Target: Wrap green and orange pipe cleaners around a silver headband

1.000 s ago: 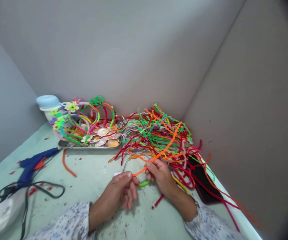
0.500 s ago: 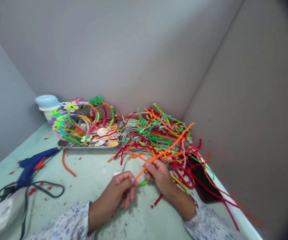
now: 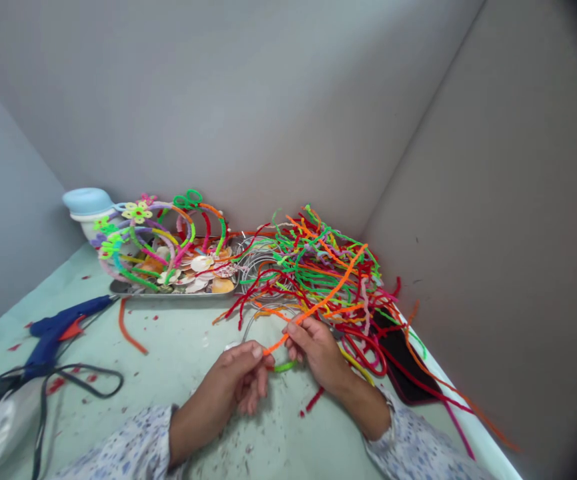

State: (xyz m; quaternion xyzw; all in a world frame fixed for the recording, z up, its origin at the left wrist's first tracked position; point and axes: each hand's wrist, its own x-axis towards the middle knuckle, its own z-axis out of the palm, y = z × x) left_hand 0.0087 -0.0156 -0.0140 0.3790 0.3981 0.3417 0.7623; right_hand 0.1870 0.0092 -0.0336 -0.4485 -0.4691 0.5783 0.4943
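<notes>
My left hand is closed in a pinch on a thin metal headband partly wrapped in green fuzz. My right hand pinches an orange pipe cleaner that runs up and to the right over the pile. The lower end of the orange pipe cleaner meets my left fingertips at the headband. Both hands hover just above the pale green table.
A heap of red, green and orange pipe cleaners fills the back right corner. A metal tray holds shells and finished headbands. A blue glue gun with black cord lies left. A dark phone lies right. A pale blue lidded container stands behind.
The free end of the orange pipe cleaner swung right, then back left as my right hand turned it. Both hands stay in place.
</notes>
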